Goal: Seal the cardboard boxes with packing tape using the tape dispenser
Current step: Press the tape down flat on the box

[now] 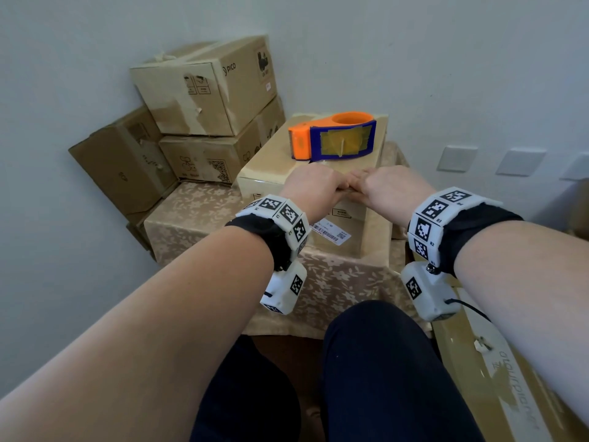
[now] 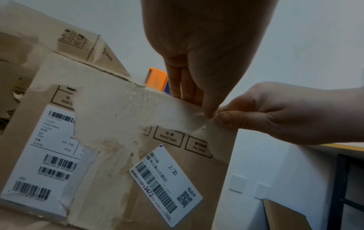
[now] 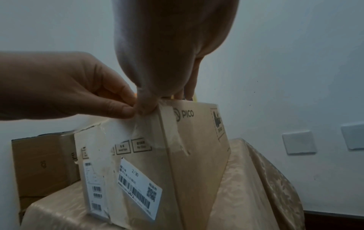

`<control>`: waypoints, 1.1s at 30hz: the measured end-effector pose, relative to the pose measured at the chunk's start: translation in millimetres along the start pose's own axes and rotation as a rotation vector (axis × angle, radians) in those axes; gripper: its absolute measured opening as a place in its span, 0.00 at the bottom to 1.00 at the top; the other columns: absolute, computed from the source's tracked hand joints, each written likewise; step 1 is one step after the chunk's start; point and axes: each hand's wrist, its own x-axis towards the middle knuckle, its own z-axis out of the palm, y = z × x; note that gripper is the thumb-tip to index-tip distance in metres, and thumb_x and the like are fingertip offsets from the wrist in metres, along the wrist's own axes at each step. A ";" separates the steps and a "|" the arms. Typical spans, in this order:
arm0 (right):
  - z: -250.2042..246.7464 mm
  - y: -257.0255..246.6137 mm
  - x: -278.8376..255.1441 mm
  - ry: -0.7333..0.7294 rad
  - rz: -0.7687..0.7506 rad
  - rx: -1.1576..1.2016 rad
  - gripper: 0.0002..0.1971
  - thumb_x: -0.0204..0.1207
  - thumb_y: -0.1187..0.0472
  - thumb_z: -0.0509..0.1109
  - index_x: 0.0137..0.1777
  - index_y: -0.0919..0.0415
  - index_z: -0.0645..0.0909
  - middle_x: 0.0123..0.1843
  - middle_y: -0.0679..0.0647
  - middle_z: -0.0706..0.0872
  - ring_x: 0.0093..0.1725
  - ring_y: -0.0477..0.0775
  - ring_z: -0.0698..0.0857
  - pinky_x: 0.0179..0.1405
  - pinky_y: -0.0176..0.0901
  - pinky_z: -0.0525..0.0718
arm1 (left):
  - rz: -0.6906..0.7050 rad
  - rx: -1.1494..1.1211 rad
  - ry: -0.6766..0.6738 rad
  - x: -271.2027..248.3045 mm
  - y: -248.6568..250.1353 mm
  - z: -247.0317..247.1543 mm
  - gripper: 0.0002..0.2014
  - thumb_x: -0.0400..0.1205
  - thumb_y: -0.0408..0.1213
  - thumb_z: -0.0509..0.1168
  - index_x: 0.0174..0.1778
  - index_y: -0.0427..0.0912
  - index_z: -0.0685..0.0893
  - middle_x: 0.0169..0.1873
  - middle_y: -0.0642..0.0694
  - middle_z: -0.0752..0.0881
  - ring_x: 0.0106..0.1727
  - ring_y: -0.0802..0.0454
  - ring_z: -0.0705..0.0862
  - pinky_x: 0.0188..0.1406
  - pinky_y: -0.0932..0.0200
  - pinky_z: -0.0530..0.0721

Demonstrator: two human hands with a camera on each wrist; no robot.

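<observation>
1. Cardboard box (image 1: 322,177) stands on the cloth-covered table (image 1: 204,215); clear packing tape (image 2: 157,109) runs over its near top edge onto the near face.
2. Left hand (image 1: 310,186) and right hand (image 1: 393,188) meet at that edge, thumbs on the near face, fingers over the top, pinching the tape down.
3. Judgement: rub outward from the centre and crease hard at the corner, or the wrinkles stay.
4. Tape dispenser (image 1: 333,137) sits on the box's far end, clear of both hands.
5. Stacked boxes (image 1: 204,87) crowd the far left; the right is freer.
</observation>
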 end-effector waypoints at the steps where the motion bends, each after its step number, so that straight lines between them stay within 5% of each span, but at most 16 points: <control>1: 1.0 1.0 0.8 0.000 -0.004 -0.002 0.20 0.87 0.45 0.48 0.69 0.53 0.73 0.63 0.50 0.81 0.58 0.54 0.82 0.44 0.50 0.81 | 0.003 -0.003 0.001 -0.2 -1.0 -1.1 0.15 0.86 0.49 0.58 0.56 0.49 0.87 0.45 0.46 0.88 0.46 0.46 0.81 0.41 0.55 0.74; 10: -8.6 12.2 1.6 -0.072 -0.038 -0.056 0.22 0.86 0.46 0.47 0.73 0.55 0.70 0.67 0.56 0.82 0.58 0.60 0.84 0.52 0.57 0.85 | -0.094 -0.027 -0.149 -1.6 -23.9 -7.3 0.12 0.84 0.40 0.62 0.60 0.45 0.86 0.53 0.45 0.86 0.56 0.45 0.82 0.57 0.48 0.82; 16: -17.5 20.5 -1.4 -0.167 -0.044 -0.022 0.25 0.86 0.44 0.48 0.75 0.55 0.70 0.69 0.54 0.82 0.63 0.58 0.82 0.59 0.56 0.83 | -0.108 -0.044 -0.126 -8.6 -30.0 -5.4 0.12 0.85 0.40 0.60 0.60 0.45 0.86 0.55 0.45 0.86 0.58 0.45 0.82 0.58 0.51 0.80; 21: -27.4 8.2 2.7 -0.195 0.041 -0.017 0.33 0.75 0.28 0.50 0.47 0.58 0.82 0.37 0.51 0.83 0.38 0.53 0.81 0.39 0.48 0.82 | -0.082 -0.005 -0.171 -7.2 -28.3 -9.9 0.12 0.85 0.43 0.60 0.57 0.45 0.87 0.50 0.47 0.87 0.52 0.46 0.83 0.54 0.50 0.82; 25: -36.3 -11.0 15.6 -0.159 0.126 0.000 0.32 0.72 0.26 0.57 0.32 0.58 0.75 0.30 0.51 0.77 0.30 0.50 0.77 0.32 0.46 0.78 | -0.092 -0.274 -0.185 -14.7 -40.6 -26.3 0.14 0.84 0.46 0.62 0.59 0.44 0.87 0.41 0.53 0.83 0.39 0.56 0.77 0.38 0.64 0.72; 28: -37.4 -25.0 27.3 -0.068 0.121 0.032 0.30 0.71 0.27 0.61 0.45 0.57 0.81 0.36 0.51 0.81 0.38 0.54 0.82 0.30 0.44 0.75 | -0.250 -0.416 -0.054 -23.6 -65.4 -36.4 0.16 0.87 0.44 0.57 0.52 0.39 0.87 0.41 0.46 0.87 0.40 0.53 0.81 0.43 0.57 0.77; 31: -37.2 -43.8 41.4 -0.042 0.059 0.121 0.29 0.72 0.31 0.66 0.59 0.56 0.79 0.45 0.51 0.82 0.45 0.56 0.83 0.34 0.46 0.79 | -0.414 -0.315 0.013 -33.3 -97.0 -39.0 0.16 0.87 0.38 0.55 0.68 0.46 0.82 0.66 0.46 0.83 0.64 0.48 0.81 0.62 0.57 0.76; 33: -36.3 -57.5 52.9 -0.062 0.048 0.162 0.32 0.72 0.34 0.69 0.65 0.58 0.77 0.51 0.53 0.83 0.48 0.57 0.83 0.39 0.49 0.83 | -0.493 -0.240 -0.094 -38.8 -114.8 -38.2 0.21 0.86 0.30 0.56 0.73 0.49 0.77 0.69 0.46 0.81 0.69 0.47 0.78 0.66 0.58 0.75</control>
